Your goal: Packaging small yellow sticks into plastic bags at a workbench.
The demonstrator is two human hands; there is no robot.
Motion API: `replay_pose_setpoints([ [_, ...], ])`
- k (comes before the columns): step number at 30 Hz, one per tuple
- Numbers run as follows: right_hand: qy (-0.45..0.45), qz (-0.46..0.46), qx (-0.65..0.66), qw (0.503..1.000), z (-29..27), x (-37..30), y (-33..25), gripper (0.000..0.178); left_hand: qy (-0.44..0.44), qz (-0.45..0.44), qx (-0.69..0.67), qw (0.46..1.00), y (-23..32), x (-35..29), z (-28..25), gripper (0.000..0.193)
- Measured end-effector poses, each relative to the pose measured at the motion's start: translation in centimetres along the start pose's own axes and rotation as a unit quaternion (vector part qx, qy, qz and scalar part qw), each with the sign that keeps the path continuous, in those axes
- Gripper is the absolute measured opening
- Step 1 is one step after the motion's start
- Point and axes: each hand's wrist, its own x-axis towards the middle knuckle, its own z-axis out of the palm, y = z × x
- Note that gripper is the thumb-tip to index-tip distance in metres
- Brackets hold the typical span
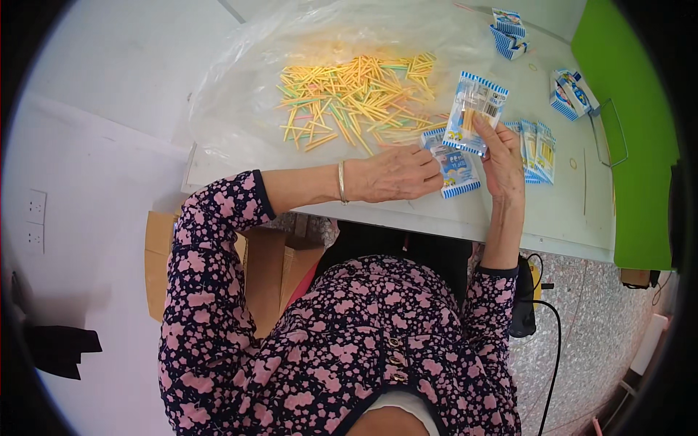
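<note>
My right hand [503,158] grips a small blue-and-white packet [476,105] above the table's near edge, thumb across its front. Through its clear window thin yellowish sticks show. Behind and below it lies a second blue-and-white packet [458,173], partly covered by the first. My left hand [396,173], with a bracelet at the wrist, is closed with curled fingers by that lower packet's left edge; whatever it may pinch is hidden. Just beyond it, a loose heap of thin sticks [356,91], mostly yellow with some green and pink, is spread on clear plastic sheeting [236,98].
Several filled packets [539,151] lie overlapped right of my right hand. Small blue-and-white boxes [571,94] and folded wrappers [508,35] sit farther back. A green panel [625,131] borders the right side. Below the table are a cardboard box [276,276] and a black cable [558,349].
</note>
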Motion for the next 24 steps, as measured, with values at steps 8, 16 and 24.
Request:
replay_pose_setpoints([
  [8, 0.006, -0.012, 0.001, 1.000, 0.1, -0.1, 0.1, 0.027, 0.073, -0.041, -0.075, 0.994, -1.8, -0.9, 0.1, 0.020],
  [16, -0.007, 0.025, -0.019, 0.999, -0.1, 0.0, 0.6, 0.025, 0.100, -0.212, -0.262, 0.936, -3.0, -2.3, -0.4, 0.017],
  [24, -0.078, 0.061, -0.109, 0.989, 0.2, -0.4, 0.8, 0.025, 0.321, -0.366, -0.495, 0.720, -7.4, 0.0, -5.9, 0.033],
])
